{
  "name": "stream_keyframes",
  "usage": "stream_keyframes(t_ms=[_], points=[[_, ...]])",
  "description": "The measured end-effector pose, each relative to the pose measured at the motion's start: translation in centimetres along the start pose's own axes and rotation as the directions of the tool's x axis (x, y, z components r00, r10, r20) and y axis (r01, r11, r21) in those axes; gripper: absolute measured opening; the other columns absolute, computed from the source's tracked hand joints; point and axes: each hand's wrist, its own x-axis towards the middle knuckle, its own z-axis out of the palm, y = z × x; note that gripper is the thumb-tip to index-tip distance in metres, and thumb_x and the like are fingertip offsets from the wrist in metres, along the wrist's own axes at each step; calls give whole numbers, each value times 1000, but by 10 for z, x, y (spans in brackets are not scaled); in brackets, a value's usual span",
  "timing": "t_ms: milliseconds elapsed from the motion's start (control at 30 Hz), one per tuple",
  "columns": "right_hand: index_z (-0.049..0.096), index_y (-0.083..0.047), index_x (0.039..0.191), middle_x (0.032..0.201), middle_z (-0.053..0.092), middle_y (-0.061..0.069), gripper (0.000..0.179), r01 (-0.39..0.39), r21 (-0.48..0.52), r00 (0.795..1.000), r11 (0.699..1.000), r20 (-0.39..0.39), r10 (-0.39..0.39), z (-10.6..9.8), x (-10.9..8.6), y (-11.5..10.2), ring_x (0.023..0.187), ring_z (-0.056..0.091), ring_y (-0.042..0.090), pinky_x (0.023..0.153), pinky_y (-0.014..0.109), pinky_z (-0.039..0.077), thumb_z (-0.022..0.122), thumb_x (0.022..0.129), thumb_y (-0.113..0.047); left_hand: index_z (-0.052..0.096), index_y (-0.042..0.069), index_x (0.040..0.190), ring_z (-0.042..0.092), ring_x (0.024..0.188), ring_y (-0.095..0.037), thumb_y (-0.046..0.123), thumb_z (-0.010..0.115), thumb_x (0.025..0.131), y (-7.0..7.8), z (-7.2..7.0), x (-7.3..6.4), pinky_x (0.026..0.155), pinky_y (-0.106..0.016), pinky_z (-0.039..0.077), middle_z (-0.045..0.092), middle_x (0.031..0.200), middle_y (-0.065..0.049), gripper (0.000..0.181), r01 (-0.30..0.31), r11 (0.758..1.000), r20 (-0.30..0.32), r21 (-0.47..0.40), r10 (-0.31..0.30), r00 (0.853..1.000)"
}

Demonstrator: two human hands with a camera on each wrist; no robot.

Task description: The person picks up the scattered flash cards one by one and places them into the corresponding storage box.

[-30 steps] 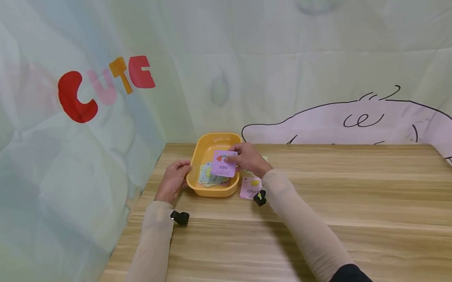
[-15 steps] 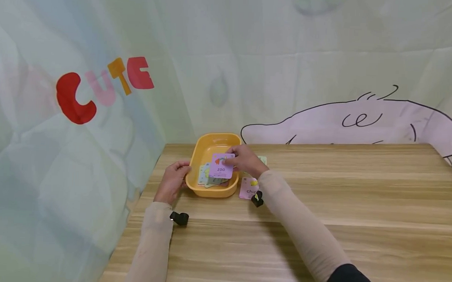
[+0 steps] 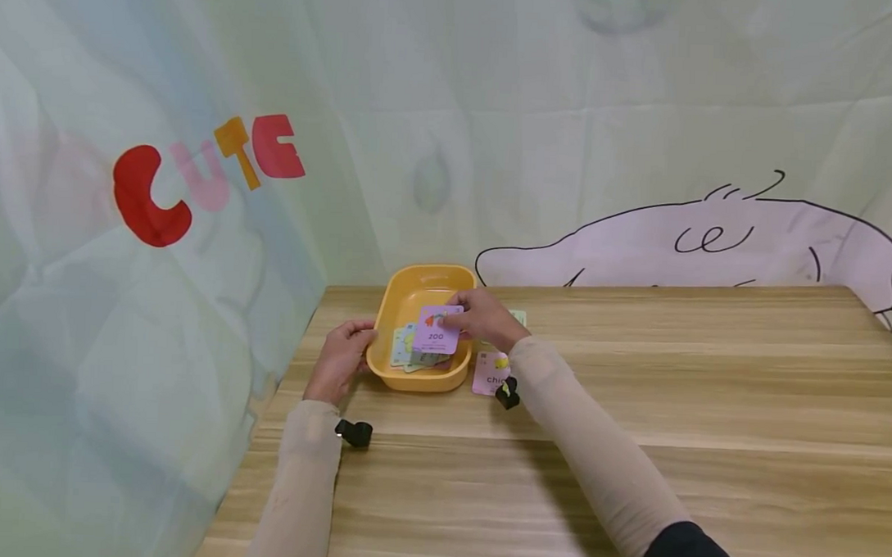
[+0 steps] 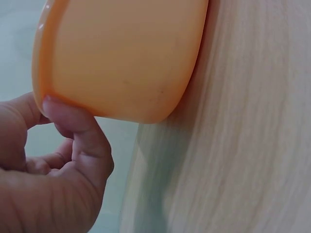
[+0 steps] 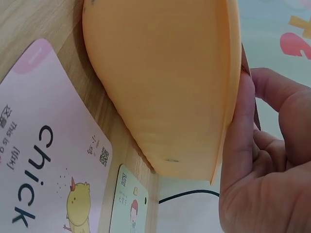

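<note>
My left hand (image 3: 337, 359) pinches the left rim of a yellow plastic basin (image 3: 389, 299), thumb and finger at the edge in the left wrist view. With thumb and fingers my right hand (image 3: 486, 318) holds a purple flashcard (image 3: 431, 340) printed "zoo" over the basin. Beneath it, several flashcards (image 3: 400, 348) lie overlapping on the basin's floor, partly hidden by the held card. In the right wrist view, the hand (image 5: 272, 160) is right at the basin's outer wall (image 5: 165, 87), and only the card's thin edge shows.
A pink "chick" flashcard (image 5: 63, 141) lies on the wooden table (image 3: 634, 383) just right of the basin. Behind it is a pale green flashcard (image 5: 129, 206), mostly covered by the right hand in the head view. Printed cloth (image 3: 606, 136) hangs behind and at the left.
My right hand has shifted slightly left and down with the "zoo" card, then stayed nearly still. The left hand keeps its hold on the basin's rim.
</note>
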Motion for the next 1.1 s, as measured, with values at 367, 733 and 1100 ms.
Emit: stream_keyframes(t_ms=[367, 733, 1100], points=[[65, -6, 100, 89, 77, 7, 31, 1, -14, 1000, 1000, 28, -1, 2, 4, 1, 96, 75, 27, 86, 40, 59, 77, 92, -33, 58, 5, 133, 57, 79, -14, 23, 56, 105, -1, -1, 2, 59, -21, 49, 59, 118, -11, 34, -22, 999, 13, -28, 23, 1000], [68, -7, 100, 89, 77, 6, 26, 27, -6, 999, 1000, 36, -27, 3, 1, 5, 97, 74, 29, 88, 40, 58, 74, 94, -32, 57, 4, 133, 58, 79, -14, 22, 55, 105, -5, -2, 1, 58, -20, 49, 59, 117, -12, 33, -23, 999, 17, -45, 24, 1000], [67, -4, 109, 106, 69, 22, 22, 108, 84, 994, 991, 16, -110, -4, -11, 7, 100, 67, 42, 86, 43, 58, 66, 100, -23, 57, 3, 132, 58, 80, -14, 22, 55, 105, -1, -2, 2, 59, -21, 50, 59, 116, -11, 33, -30, 999, 25, -39, 31, 999]])
